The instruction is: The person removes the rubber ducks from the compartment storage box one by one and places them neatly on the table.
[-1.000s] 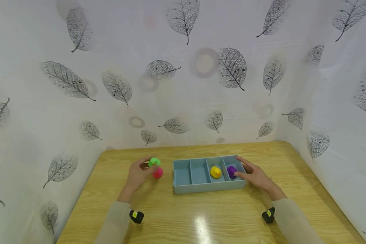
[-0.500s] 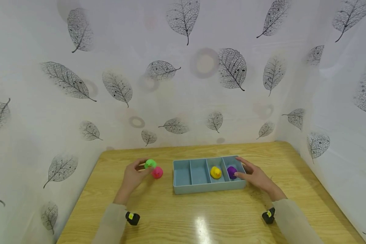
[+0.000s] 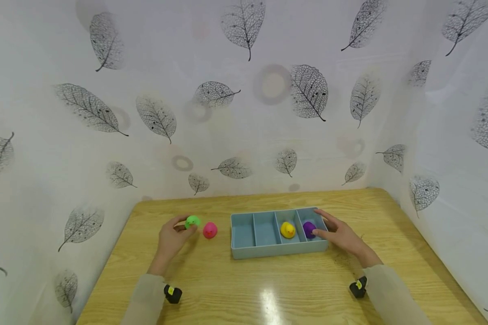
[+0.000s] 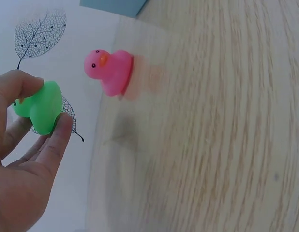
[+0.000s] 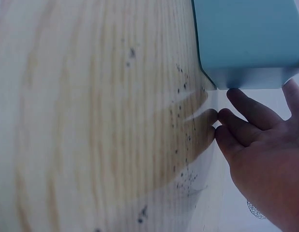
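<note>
My left hand (image 3: 172, 242) pinches a green rubber duck (image 3: 193, 222) between thumb and fingers, lifted off the table; in the left wrist view the duck (image 4: 45, 107) lies sideways in the fingertips. Just right of it a pink duck (image 3: 210, 230) stands on the wood, touched by neither hand. The blue-grey box (image 3: 264, 249) has its compartments in a row. A yellow duck (image 3: 287, 229) sits in the third from the left, and a purple duck (image 3: 308, 229) in the rightmost. My right hand (image 3: 343, 236) grips the box's right end, thumb and index finger over the rim, other fingers outside.
The wooden table (image 3: 244, 289) meets a white, leaf-printed cloth (image 3: 244, 135) at the back and sides. Dark specks lie on the wood by the box's right end. A black device is strapped at each wrist.
My left hand has moved left with the green duck, away from above the pink one, which now shows whole. My right hand and the box have stayed in place.
</note>
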Demonstrator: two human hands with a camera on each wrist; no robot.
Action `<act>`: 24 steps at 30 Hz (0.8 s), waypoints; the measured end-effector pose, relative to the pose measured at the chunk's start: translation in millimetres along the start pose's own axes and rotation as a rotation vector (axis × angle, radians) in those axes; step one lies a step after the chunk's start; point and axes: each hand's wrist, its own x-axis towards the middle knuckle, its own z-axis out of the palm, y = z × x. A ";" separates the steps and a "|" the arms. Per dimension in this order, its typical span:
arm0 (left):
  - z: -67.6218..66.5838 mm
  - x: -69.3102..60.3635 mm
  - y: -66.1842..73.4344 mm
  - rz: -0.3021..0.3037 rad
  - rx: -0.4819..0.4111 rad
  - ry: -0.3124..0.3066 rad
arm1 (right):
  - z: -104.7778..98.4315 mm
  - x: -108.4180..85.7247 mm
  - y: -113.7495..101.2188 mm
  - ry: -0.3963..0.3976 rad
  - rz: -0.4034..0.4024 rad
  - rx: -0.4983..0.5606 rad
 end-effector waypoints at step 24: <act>-6.4 2.0 -19.9 0.038 0.144 0.054 | 0.8 -1.6 0.0 0.008 -0.029 -0.010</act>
